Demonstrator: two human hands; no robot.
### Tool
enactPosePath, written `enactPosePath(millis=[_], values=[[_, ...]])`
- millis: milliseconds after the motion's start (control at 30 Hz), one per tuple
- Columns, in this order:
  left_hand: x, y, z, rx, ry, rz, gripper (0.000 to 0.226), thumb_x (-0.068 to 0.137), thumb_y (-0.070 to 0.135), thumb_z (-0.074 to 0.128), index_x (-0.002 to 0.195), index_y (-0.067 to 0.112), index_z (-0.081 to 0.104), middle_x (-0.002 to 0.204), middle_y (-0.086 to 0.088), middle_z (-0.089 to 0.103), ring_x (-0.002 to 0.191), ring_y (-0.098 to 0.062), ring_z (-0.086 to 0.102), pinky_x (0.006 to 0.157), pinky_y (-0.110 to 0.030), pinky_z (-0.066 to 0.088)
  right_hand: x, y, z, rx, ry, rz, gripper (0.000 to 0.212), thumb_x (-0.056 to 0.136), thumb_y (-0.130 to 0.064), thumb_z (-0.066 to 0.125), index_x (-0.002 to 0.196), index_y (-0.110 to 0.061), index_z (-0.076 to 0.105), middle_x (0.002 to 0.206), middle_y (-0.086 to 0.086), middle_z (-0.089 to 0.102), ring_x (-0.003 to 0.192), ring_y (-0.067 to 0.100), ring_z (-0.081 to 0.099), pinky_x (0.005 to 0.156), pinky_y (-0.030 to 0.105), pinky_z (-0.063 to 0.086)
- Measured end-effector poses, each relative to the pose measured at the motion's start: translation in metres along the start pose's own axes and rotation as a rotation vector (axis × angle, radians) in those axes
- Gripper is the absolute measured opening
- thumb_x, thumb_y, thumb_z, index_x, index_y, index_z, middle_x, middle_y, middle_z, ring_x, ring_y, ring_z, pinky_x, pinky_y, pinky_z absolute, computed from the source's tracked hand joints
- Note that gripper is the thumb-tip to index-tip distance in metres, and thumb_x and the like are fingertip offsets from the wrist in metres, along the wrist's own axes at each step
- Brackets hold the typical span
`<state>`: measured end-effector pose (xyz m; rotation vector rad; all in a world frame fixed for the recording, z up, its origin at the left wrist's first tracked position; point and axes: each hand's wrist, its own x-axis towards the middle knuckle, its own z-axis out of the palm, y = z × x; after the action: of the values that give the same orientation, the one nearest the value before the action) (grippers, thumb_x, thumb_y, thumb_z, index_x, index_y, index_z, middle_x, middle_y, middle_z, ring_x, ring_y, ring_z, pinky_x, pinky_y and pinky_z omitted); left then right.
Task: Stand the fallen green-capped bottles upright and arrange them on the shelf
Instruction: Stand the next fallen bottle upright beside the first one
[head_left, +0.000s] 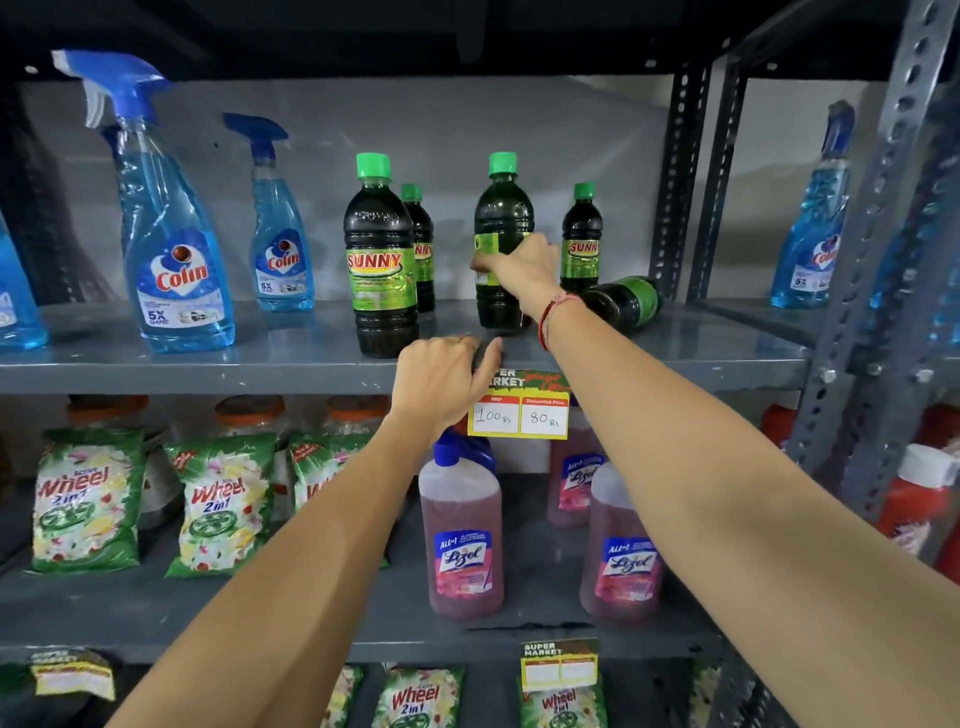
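Several dark green-capped bottles stand on the grey upper shelf (208, 371). One upright bottle (382, 260) is at the front, a second (422, 244) behind it, and another (582, 239) at the back right. My right hand (522, 265) grips the middle of an upright bottle (501, 208) whose label is turned to the left. One bottle (626, 301) lies on its side behind my right wrist, its cap hidden. My left hand (441, 384) rests on the shelf's front edge with curled fingers, holding nothing.
Blue spray bottles (176, 249) stand at the shelf's left, another (815, 234) on the neighbouring rack. A yellow price tag (519, 415) hangs from the shelf edge. Below are pink cleaner bottles (462, 540) and green detergent packs (88, 499). A perforated steel upright (852, 291) stands to the right.
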<state>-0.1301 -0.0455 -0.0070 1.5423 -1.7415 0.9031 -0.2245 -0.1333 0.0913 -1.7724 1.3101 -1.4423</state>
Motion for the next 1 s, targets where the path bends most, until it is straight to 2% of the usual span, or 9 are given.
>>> enactPosePath(millis=[100,200,400,533,600,700,800,900,1000], values=[[0.000,0.000,0.001,0.008,0.002,0.010,0.066,0.091,0.051,0.015,0.075,0.013,0.067,0.070,-0.004,0.070,0.059,-0.026,0.062,0.049,-0.028,0.025,-0.006,0.011,0.004,-0.003,0.024,-0.045,0.083,0.070,-0.028,0.082,0.132,0.000,0.035,0.133,0.018,0.039,0.119,0.032,0.046,0.099,0.038,0.040],[0.000,-0.001,0.002,0.000,0.007,0.015,0.064,0.092,0.050,0.017,0.074,0.014,0.066,0.068,-0.004,0.069,0.059,-0.026,0.062,0.049,-0.029,0.022,-0.011,0.018,0.006,0.031,0.030,-0.065,0.087,0.067,-0.027,0.084,0.133,-0.001,0.034,0.131,0.018,0.043,0.121,0.033,0.046,0.100,0.042,0.041],[0.000,0.000,0.003,-0.002,0.015,0.011,0.062,0.093,0.049,0.019,0.078,0.015,0.068,0.073,-0.003,0.071,0.062,-0.025,0.063,0.049,-0.029,0.025,-0.016,0.033,0.003,0.113,-0.064,0.074,0.070,0.072,-0.026,0.079,0.126,-0.006,0.040,0.122,0.013,0.057,0.114,0.028,0.055,0.085,0.029,0.043],[0.000,0.001,0.002,-0.010,0.010,0.008,0.062,0.092,0.049,0.018,0.080,0.015,0.068,0.075,-0.004,0.072,0.065,-0.027,0.064,0.050,-0.029,0.027,-0.017,0.032,0.004,-0.164,0.004,-0.007,0.098,0.061,-0.045,0.086,0.133,-0.004,0.034,0.134,0.017,0.043,0.127,0.033,0.040,0.099,0.042,0.040],[0.000,0.001,0.002,-0.007,0.009,0.007,0.061,0.092,0.049,0.019,0.080,0.015,0.068,0.076,-0.004,0.072,0.065,-0.027,0.064,0.050,-0.029,0.027,-0.018,0.032,0.005,-0.139,-0.029,0.039,0.104,0.060,-0.048,0.085,0.137,-0.006,0.029,0.138,0.017,0.037,0.129,0.033,0.036,0.102,0.042,0.037],[0.000,0.001,0.001,0.004,0.004,0.011,0.062,0.093,0.049,0.018,0.081,0.015,0.069,0.076,-0.004,0.072,0.065,-0.027,0.065,0.050,-0.029,0.025,-0.019,0.031,-0.002,0.107,-0.120,0.127,0.085,0.067,-0.033,0.082,0.133,-0.007,0.035,0.126,0.010,0.051,0.107,0.022,0.052,0.080,0.027,0.046],[0.000,0.001,0.000,0.015,0.000,0.009,0.064,0.092,0.049,0.016,0.081,0.015,0.069,0.077,-0.004,0.072,0.066,-0.026,0.065,0.050,-0.029,0.026,-0.020,0.033,-0.007,0.172,-0.170,0.140,0.060,0.076,-0.016,0.074,0.126,-0.005,0.042,0.097,0.002,0.056,0.088,0.017,0.056,0.056,0.016,0.036],[0.000,0.001,0.000,0.010,-0.002,0.008,0.063,0.092,0.049,0.017,0.081,0.014,0.069,0.076,-0.005,0.072,0.065,-0.027,0.064,0.050,-0.028,0.025,-0.021,0.033,-0.002,0.032,-0.120,0.065,0.080,0.067,-0.030,0.084,0.129,-0.005,0.040,0.118,0.009,0.055,0.112,0.026,0.054,0.082,0.027,0.049],[-0.001,0.001,-0.001,-0.005,0.012,0.012,0.060,0.092,0.048,0.020,0.079,0.014,0.068,0.073,-0.005,0.071,0.062,-0.027,0.063,0.050,-0.028,0.024,-0.023,0.032,0.003,-0.115,-0.086,0.048,0.103,0.060,-0.047,0.085,0.138,-0.007,0.030,0.137,0.017,0.040,0.127,0.032,0.041,0.105,0.041,0.038]])
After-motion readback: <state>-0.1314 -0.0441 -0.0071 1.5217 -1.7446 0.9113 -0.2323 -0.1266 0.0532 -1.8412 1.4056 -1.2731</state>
